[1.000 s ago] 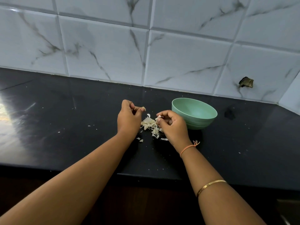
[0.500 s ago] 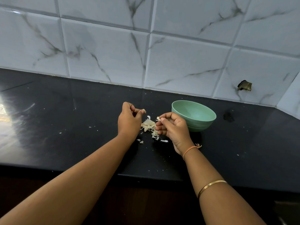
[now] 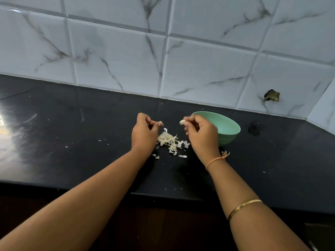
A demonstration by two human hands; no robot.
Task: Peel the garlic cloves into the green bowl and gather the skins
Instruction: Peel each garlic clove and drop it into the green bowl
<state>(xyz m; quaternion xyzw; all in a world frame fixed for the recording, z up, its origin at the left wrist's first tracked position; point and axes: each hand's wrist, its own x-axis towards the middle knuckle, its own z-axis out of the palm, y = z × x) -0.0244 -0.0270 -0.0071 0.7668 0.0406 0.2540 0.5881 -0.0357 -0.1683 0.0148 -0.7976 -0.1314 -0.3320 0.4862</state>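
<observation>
Looking at this, you're sitting right in the peeling step: your right hand (image 3: 203, 135) is pinching a pale garlic clove (image 3: 182, 122) in curled fingertips, up off the counter and just left of the green bowl (image 3: 231, 128). It's blurry, so I can't tell if it's fully bare. Your left hand (image 3: 145, 134) is pinching a tiny scrap (image 3: 160, 123) between thumb and forefinger, other fingers curled in. Probably skin, but it's too small to call. The pile of skins (image 3: 170, 141) is lying on the black counter (image 3: 72, 142) between your two hands, with a few stray flakes (image 3: 157, 157) sitting nearer you. Your hand is hiding the bottom of the bowl, so no idea how many cloves are in it. My guess for the next move: you're wanting to swing that right hand over the rim and drop the clove in, while the left lets its scrap fall on the pile. Those skins are looking super light, so gathering them is calling for a gentle sweep.
</observation>
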